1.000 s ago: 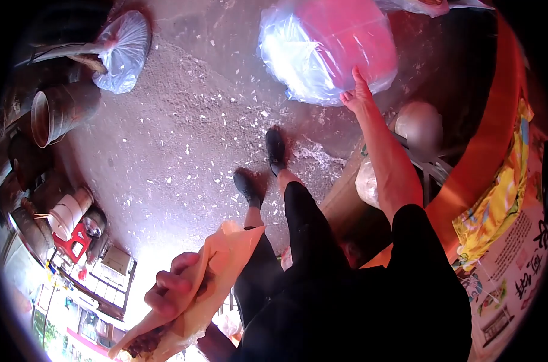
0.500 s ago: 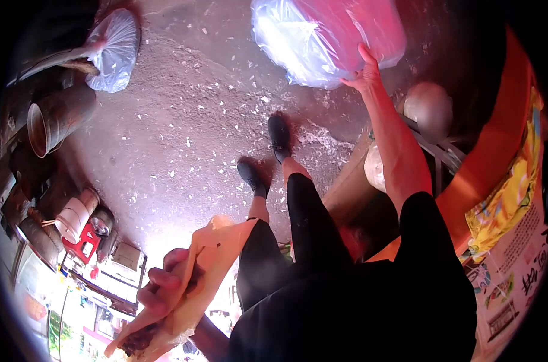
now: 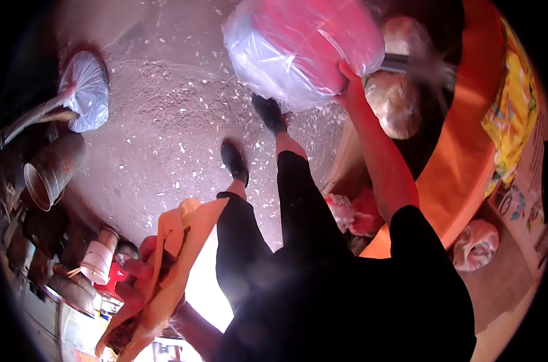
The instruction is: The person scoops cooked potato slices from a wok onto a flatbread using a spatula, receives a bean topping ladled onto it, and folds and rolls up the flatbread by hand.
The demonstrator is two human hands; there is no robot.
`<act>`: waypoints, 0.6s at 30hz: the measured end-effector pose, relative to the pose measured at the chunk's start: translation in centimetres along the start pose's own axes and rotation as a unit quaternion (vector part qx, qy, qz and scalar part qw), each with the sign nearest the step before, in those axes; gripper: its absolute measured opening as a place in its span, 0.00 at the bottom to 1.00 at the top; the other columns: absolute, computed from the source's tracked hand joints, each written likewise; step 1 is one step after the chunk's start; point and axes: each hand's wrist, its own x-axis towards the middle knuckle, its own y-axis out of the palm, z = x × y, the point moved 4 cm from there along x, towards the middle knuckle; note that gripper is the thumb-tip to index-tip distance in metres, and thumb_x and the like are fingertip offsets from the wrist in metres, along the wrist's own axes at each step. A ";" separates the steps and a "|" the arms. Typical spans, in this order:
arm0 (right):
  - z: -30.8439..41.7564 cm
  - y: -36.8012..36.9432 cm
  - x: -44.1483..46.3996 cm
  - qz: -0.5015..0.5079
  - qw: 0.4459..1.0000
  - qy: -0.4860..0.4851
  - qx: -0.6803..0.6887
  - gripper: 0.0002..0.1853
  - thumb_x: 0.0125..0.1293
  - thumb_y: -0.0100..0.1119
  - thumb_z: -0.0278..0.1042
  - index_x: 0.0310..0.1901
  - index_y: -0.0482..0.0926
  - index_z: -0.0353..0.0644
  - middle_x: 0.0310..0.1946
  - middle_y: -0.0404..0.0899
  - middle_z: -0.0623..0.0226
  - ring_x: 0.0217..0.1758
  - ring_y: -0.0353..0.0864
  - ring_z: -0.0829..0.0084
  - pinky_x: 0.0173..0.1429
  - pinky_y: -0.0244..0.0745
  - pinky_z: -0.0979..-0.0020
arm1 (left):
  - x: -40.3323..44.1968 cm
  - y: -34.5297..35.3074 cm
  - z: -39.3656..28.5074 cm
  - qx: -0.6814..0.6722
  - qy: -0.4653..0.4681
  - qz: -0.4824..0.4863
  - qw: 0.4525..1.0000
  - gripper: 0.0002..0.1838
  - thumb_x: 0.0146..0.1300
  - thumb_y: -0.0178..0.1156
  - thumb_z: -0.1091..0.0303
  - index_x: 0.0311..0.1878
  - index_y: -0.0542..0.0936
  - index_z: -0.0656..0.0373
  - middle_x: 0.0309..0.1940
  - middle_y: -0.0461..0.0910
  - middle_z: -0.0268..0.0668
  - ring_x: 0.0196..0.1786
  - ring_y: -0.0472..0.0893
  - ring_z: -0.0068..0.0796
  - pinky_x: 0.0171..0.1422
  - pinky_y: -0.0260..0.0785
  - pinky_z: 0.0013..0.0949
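Observation:
My left hand (image 3: 142, 274), at the lower left, has its fingers wrapped round a sheet of yellowish paper (image 3: 176, 271) with dark brown pieces in its fold. My right arm reaches up and forward. At its end, my right hand (image 3: 350, 89) touches the lower right edge of a large clear plastic bag (image 3: 298, 51) with something pink or red inside. The thumb lies against the bag; the other fingers are mostly hidden behind it, so the grip is unclear.
Wrapped round bundles (image 3: 394, 105) lie right of my right arm, beside an orange cloth edge (image 3: 461, 169). A tied plastic bag (image 3: 87, 90), a metal bucket (image 3: 53, 172) and a white bucket (image 3: 99, 256) stand left. My feet are on the speckled floor (image 3: 165, 120).
The big bag and my right hand have shifted left and lower in view, the hand now closer against the bag. My left hand still holds the paper. My view has turned and my feet have moved.

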 end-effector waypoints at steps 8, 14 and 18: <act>-13.7 -11.9 -18.3 -0.055 0.968 0.032 0.241 0.36 0.65 0.71 0.41 0.72 0.68 0.42 0.63 0.79 0.57 0.66 0.78 0.52 0.71 0.74 0.43 | -3.8 -1.4 -0.7 0.066 -0.022 0.032 0.997 0.12 0.77 0.54 0.57 0.54 0.73 0.53 0.55 0.74 0.46 0.59 0.80 0.50 0.57 0.82 0.37; -29.6 -24.9 -28.4 -0.169 0.939 -0.011 0.299 0.32 0.62 0.72 0.32 0.68 0.72 0.42 0.63 0.79 0.63 0.66 0.78 0.58 0.72 0.74 0.50 | -6.7 0.5 0.5 0.150 -0.038 0.091 0.984 0.11 0.71 0.62 0.57 0.51 0.73 0.43 0.44 0.72 0.32 0.55 0.77 0.36 0.51 0.75 0.37; -33.8 -26.1 -36.6 -0.195 0.925 -0.054 0.323 0.32 0.60 0.74 0.29 0.67 0.74 0.42 0.61 0.80 0.66 0.63 0.80 0.63 0.71 0.74 0.61 | -10.5 -1.6 1.6 -0.055 -0.112 -0.047 0.991 0.17 0.66 0.64 0.50 0.51 0.75 0.46 0.46 0.73 0.35 0.59 0.72 0.44 0.62 0.62 0.54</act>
